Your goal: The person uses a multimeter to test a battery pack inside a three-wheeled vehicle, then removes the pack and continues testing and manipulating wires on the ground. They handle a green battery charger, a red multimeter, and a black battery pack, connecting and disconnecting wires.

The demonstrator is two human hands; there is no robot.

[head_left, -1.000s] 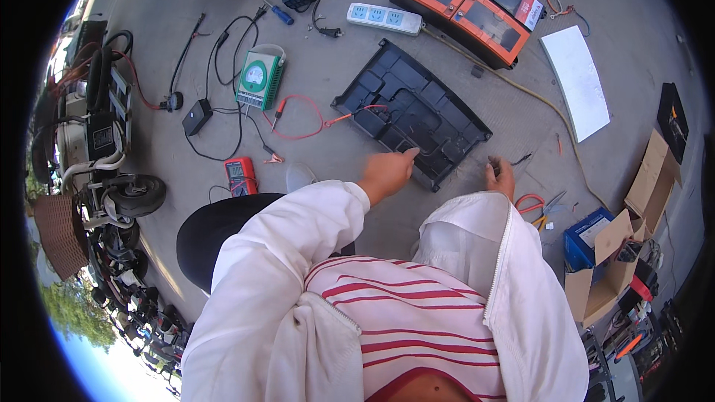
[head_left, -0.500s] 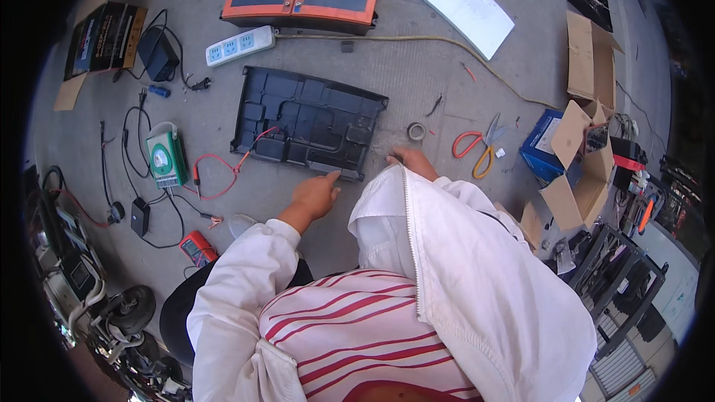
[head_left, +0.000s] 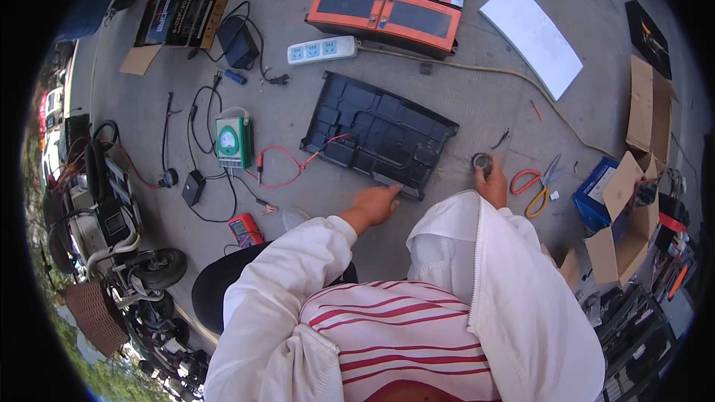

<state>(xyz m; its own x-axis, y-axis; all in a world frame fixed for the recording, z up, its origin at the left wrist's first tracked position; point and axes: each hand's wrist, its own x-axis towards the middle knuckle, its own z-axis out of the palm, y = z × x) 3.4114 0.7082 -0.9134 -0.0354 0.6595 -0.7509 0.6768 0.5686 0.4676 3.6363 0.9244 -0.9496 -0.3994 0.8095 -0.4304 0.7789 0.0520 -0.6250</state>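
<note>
A shallow black plastic tray (head_left: 376,134) with moulded ribs lies tilted on the floor in front of me. My left hand (head_left: 374,205) is at its near edge, index finger stretched toward the near right corner; the other fingers are partly curled and I see nothing in them. To the right of the tray, my right hand (head_left: 491,182) has its fingers closed on a small dark roll of tape (head_left: 482,161) at the floor. Scissors (head_left: 538,186) with red and yellow handles lie just right of that hand. A red probe lead (head_left: 283,150) reaches over the tray's left part.
Left of the tray stand a green meter (head_left: 234,140), a red multimeter (head_left: 245,231) and tangled cables. Beyond it lie a white power strip (head_left: 322,50), orange battery packs (head_left: 395,7) and a white panel (head_left: 530,37). Opened cardboard boxes (head_left: 624,234) stand at right, parked two-wheelers at left.
My right hand has moved away from the tray and onto the tape roll, closing on it. My left hand stays at the tray's near edge. The view has shifted left.
</note>
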